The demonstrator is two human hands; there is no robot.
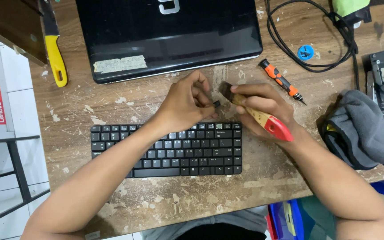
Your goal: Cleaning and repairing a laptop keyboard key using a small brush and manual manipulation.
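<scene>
- The worn wooden table point(156, 200) fills most of the frame, its top scratched and flecked with pale chips.
- A closed black laptop point(170, 35) lies at the upper centre, a strip of tape on its lid.
- The loose black keyboard point(170, 150) sits at centre, just below both hands, its top edge touching the left wrist.
- A grey cloth point(361, 129) is bunched at the right edge; black cables point(312, 49) loop at upper right.
- The right hand point(263, 106) is clenched round a paintbrush point(263, 118) with a wooden handle and red end, bristles pointing up-left.
- The left hand point(187, 100) pinches a small dark piece point(217, 104), probably a keycap, just beside the bristles.
- An orange-and-black screwdriver point(283, 82) lies right of the hands; a yellow-handled tool point(55, 58) lies at upper left.
- Risk, as I judge it: the piece is held only by fingertips, so a firm brush stroke could flick it loose, and it could be lost among the debris or fall off the table edge.
</scene>
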